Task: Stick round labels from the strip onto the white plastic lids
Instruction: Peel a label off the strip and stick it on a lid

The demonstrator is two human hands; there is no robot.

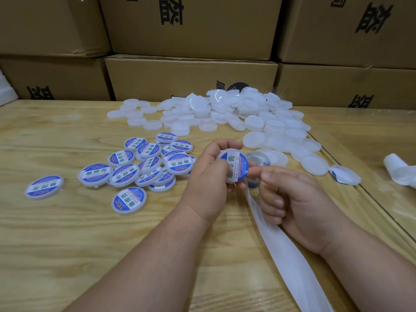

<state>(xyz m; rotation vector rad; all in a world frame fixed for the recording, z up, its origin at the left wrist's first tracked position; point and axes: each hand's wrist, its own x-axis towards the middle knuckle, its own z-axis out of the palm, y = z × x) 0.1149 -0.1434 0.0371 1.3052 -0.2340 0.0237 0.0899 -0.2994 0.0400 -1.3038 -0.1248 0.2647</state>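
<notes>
In the head view, the left hand (210, 174) held a white lid (234, 165) above the wooden table (67, 233), with its fingers curled round the rim. A round blue label (236, 164) already covered the face of this lid. The right hand (290, 199) was just beside it; the thumb and forefinger reached to the right edge of the lid and touched the label there, while the other fingers were curled into the palm. The empty white backing strip (281, 244) ran from under the hands down to the bottom edge of the picture. Behind the lid, a small roll of the label strip (256, 158) lay on the table. To the left, a group of labelled lids (144, 167) lay partly one over another. Farther back and to the right was a heap of plain white lids (236, 113). Brown cardboard boxes (191, 77) stood stacked along the back of the table.
</notes>
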